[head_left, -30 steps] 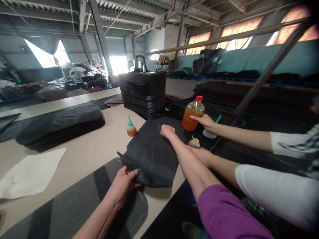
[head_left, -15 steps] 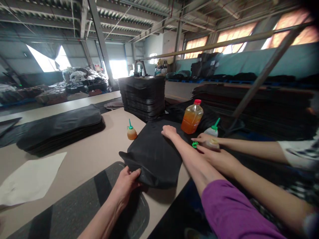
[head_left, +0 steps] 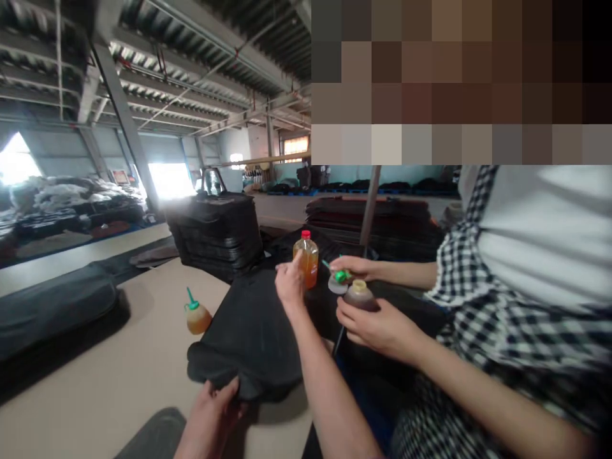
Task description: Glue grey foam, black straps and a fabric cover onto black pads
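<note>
Visibly, the black sheet is matte and pliable, its near edge buckled. It lies on the beige table, extending forward from the left hand, which pinches that edge. The right hand has its forefinger extended; the other fingers' closure cannot be determined.

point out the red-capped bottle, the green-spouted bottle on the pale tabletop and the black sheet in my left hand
Red-capped bottle (head_left: 310,266), head view: its orange body.
Green-spouted bottle (head_left: 197,317), head view: its round body.
Black sheet (head_left: 255,335), head view: middle of its top face.
</note>
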Demonstrator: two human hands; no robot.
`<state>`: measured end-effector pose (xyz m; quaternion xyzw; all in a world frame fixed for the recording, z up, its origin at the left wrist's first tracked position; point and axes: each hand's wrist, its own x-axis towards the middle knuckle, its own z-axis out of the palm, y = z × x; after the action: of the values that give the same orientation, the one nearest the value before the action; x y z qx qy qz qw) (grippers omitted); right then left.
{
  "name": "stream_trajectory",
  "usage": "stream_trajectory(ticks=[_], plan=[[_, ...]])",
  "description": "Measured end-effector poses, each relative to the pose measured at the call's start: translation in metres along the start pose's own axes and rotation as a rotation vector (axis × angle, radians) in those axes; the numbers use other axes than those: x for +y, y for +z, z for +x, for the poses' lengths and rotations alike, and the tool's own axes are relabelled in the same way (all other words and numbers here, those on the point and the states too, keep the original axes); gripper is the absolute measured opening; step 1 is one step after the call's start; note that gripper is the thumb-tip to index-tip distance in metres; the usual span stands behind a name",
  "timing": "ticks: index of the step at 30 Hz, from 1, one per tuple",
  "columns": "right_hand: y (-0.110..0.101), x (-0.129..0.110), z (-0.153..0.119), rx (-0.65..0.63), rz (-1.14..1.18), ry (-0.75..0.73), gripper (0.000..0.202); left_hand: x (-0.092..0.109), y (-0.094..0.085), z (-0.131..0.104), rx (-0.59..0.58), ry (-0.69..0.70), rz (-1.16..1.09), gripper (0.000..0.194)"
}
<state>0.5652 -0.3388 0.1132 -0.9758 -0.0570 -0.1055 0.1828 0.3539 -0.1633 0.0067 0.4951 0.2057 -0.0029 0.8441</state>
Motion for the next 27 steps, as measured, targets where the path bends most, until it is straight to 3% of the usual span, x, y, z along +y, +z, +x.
stream_trajectory(ticks=[4, 10, 19, 27], plan=[[0.017, -0.011, -0.017, 0.078, 0.096, -0.028, 0.041, 0.004, -0.002, 0.001, 0.019, 0.015, 0.003, 0.035], [0.065, 0.005, -0.042, -0.036, 0.03, -0.037, 0.028, 0.004, 0.004, -0.014, 0.02, -0.039, -0.053, 0.026], [0.1, 0.037, 0.017, -0.136, -0.224, -0.024, 0.034, 0.003, -0.004, -0.028, 0.007, -0.074, -0.05, 0.024], [0.105, 0.053, 0.051, -0.209, -0.291, -0.052, 0.037, -0.008, -0.005, -0.037, -0.02, -0.134, -0.051, 0.034]])
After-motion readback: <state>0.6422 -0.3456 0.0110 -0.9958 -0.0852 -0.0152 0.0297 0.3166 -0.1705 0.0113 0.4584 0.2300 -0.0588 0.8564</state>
